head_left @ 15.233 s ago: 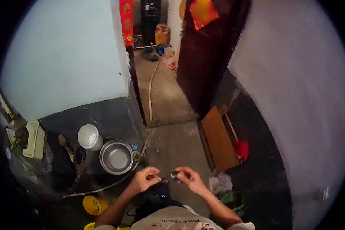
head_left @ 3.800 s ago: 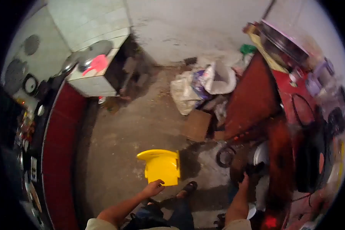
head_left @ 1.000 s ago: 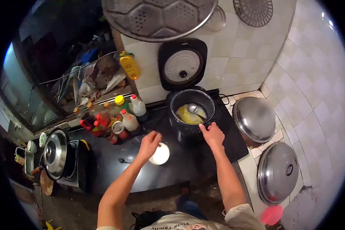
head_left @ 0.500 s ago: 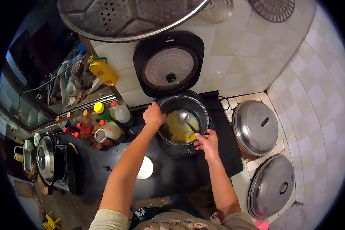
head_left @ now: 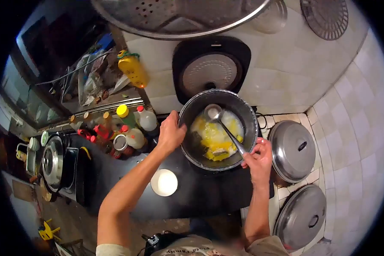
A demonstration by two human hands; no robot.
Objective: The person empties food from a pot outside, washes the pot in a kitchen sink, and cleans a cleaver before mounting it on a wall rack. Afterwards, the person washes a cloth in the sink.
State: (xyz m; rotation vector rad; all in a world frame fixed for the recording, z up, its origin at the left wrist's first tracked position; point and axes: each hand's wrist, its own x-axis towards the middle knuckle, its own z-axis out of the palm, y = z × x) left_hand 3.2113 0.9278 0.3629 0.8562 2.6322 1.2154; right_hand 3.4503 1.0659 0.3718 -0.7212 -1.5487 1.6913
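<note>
My left hand (head_left: 172, 133) grips the left rim of a dark round cooker pot (head_left: 229, 99), which is raised above the rice cooker (head_left: 187, 91). Inside the pot is whitish liquid with soft yellow pieces (head_left: 217, 145). A metal ladle (head_left: 231, 137) leans in it, its bowl toward the far side. My right hand (head_left: 259, 158) is closed around the end of the ladle's handle at the pot's right rim; whether its fingers also grip the rim, I cannot tell. A white bowl (head_left: 154, 183) stands on the black counter, nearer to me than the pot.
Several bottles and jars (head_left: 132, 132) crowd the counter's left side, beside a lidded pot (head_left: 53, 164) further left. On the right are two large metal lids (head_left: 292, 147) on a tiled surface. A wide perforated metal tray (head_left: 175, 19) hangs above the cooker's open lid.
The cooker pot has come up out of the rice cooker, toward me and right in view, with both hands moving along. The ladle's bowl now lies nearer the far wall. The white bowl shows more fully.
</note>
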